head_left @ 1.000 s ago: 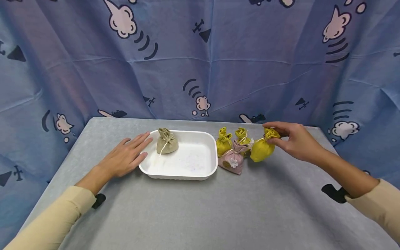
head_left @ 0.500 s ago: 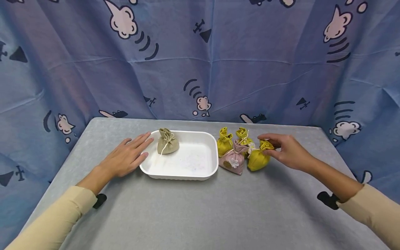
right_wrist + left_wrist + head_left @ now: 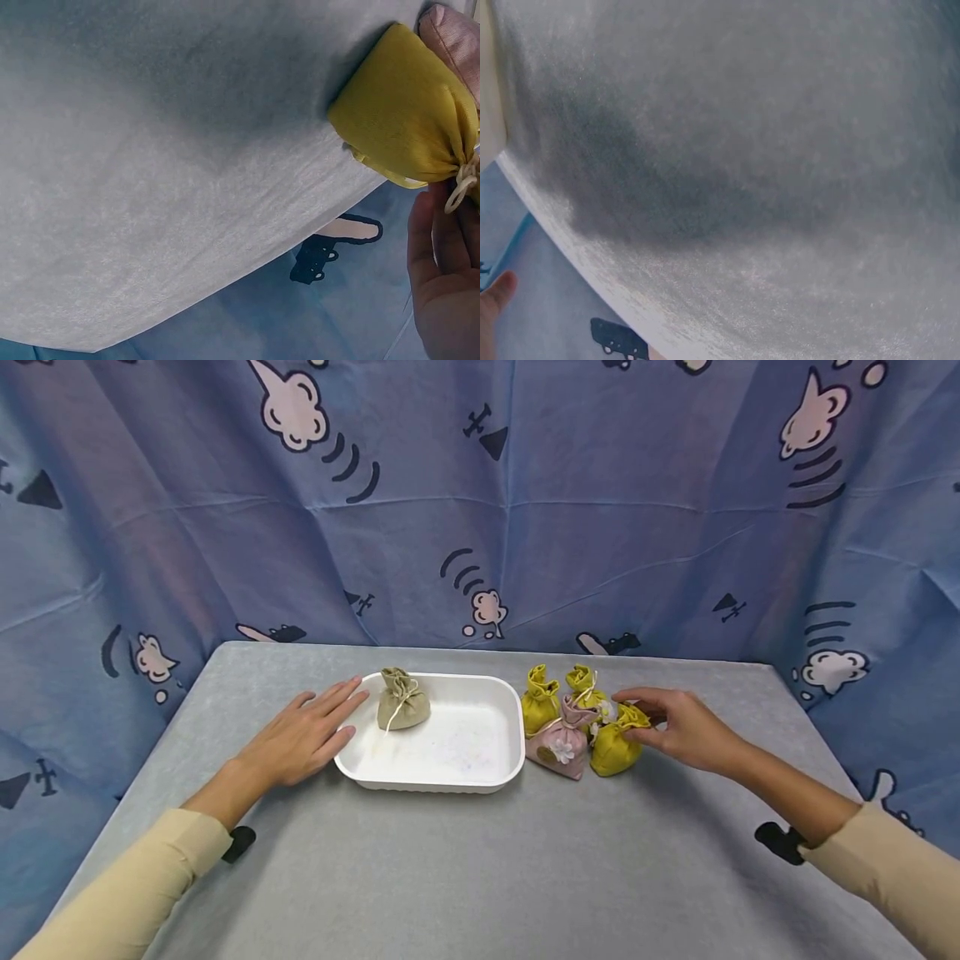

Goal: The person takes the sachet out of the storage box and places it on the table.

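In the head view my right hand (image 3: 682,727) pinches the gathered top of a yellow drawstring pouch (image 3: 615,753), which sits on the table at the right end of a group of pouches. The right wrist view shows the fingers (image 3: 442,232) at the neck of this yellow pouch, beside its cord bow. Against it stands a pink pouch (image 3: 558,750) with a white flower. Two more yellow pouches, one at left (image 3: 538,702) and one partly hidden (image 3: 583,683), stand behind. My left hand (image 3: 300,739) lies flat with straight fingers at the left rim of a white tray (image 3: 480,781).
Inside the tray, toward its left back, rests a beige drawstring pouch (image 3: 403,702). The grey table (image 3: 465,868) ends at a patterned blue curtain (image 3: 420,527). The left wrist view shows mostly the table surface (image 3: 780,112).
My right hand has brought the yellow pouch left and down, beside the pink one, where it now sits on the table. The left hand and the tray stay in place.
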